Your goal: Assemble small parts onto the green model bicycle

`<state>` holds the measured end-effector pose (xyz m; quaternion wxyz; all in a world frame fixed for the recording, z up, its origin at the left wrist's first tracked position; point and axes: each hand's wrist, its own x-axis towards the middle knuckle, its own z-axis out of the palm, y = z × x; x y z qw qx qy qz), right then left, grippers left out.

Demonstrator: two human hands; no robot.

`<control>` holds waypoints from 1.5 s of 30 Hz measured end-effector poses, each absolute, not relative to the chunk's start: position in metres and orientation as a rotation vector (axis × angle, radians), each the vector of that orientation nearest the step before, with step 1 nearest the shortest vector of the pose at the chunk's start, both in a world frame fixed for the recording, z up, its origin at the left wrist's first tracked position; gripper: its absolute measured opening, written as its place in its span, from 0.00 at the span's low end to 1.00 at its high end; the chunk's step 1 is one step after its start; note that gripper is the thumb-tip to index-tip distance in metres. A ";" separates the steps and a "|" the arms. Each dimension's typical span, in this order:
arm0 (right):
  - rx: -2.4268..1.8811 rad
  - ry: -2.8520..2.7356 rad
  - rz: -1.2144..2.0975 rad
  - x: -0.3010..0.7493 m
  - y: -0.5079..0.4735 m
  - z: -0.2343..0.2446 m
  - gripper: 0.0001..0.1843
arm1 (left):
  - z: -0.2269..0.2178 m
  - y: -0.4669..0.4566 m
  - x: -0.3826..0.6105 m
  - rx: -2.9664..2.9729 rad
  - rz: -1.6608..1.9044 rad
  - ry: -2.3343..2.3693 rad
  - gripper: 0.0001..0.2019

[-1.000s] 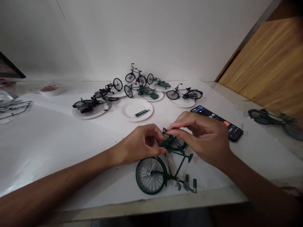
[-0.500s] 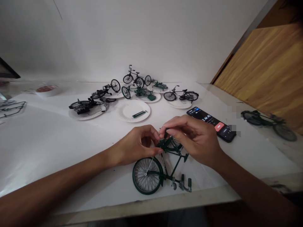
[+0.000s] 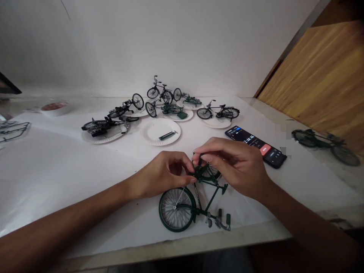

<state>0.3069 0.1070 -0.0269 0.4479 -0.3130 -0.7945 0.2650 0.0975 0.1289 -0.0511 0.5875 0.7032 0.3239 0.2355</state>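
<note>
**Two hands closed on a green model bicycle**

The left hand (image 3: 160,174) curls, its fingertips against the dark green frame near the raised wheel; the right hand (image 3: 236,167) pinches a small dark part there between thumb and fingers. The bicycle (image 3: 197,197) lies on white paper (image 3: 57,197) near the counter's edge. Beyond, a smartphone (image 3: 256,146) lies rightward, a paper plate (image 3: 155,131) holds a green part (image 3: 167,135), and more model bicycles (image 3: 162,93) stand farther back.
</note>
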 end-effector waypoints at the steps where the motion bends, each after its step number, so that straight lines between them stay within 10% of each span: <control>1: -0.781 -1.965 0.657 0.307 0.107 -0.027 0.13 | -0.051 0.129 0.098 1.636 0.545 0.755 0.10; 45: -0.780 -1.902 0.663 0.304 0.106 -0.029 0.07 | -0.043 0.133 0.096 1.575 0.532 0.743 0.11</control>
